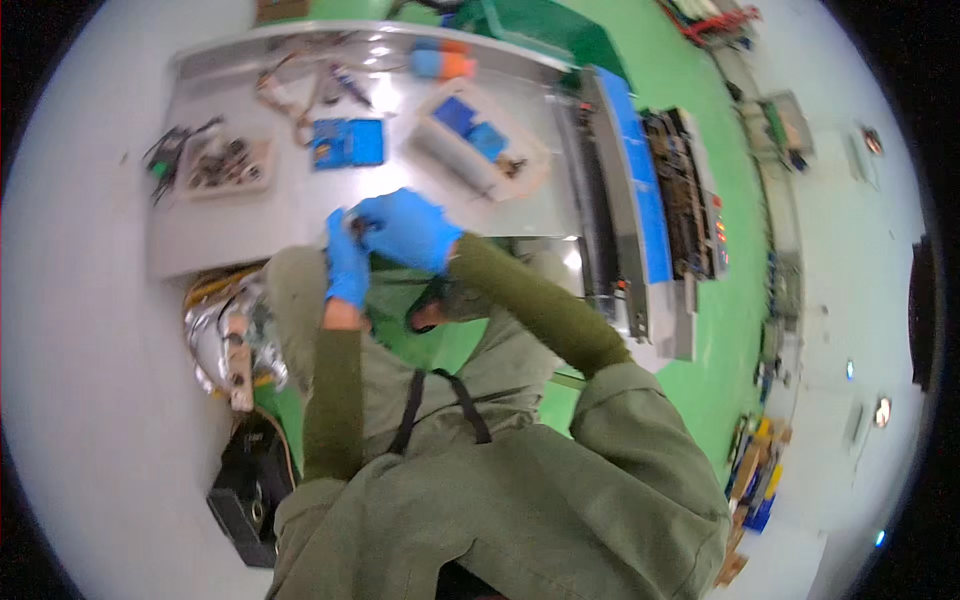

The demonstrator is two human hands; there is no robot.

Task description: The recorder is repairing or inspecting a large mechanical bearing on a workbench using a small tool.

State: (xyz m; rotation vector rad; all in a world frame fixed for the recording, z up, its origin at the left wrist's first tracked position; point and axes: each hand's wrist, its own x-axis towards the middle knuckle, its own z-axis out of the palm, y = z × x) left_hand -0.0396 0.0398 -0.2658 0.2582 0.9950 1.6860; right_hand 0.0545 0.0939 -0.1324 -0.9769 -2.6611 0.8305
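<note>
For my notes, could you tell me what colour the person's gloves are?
Blue, on both hands; head view.

Small dark object (358,228) pinched between the two blue-gloved hands: too small and mostly covered, kind unclear. Left hand (346,262) fingertips hidden behind it; right hand (408,228) curls over it, palm side unseen. Contents of the beige tray (262,170) at the table's far left are a blurred dark jumble. Clear bin (523,150) holds blue items, blurred. Black case (250,490) by the floor is partly hidden by the green jacket (520,500).
</note>
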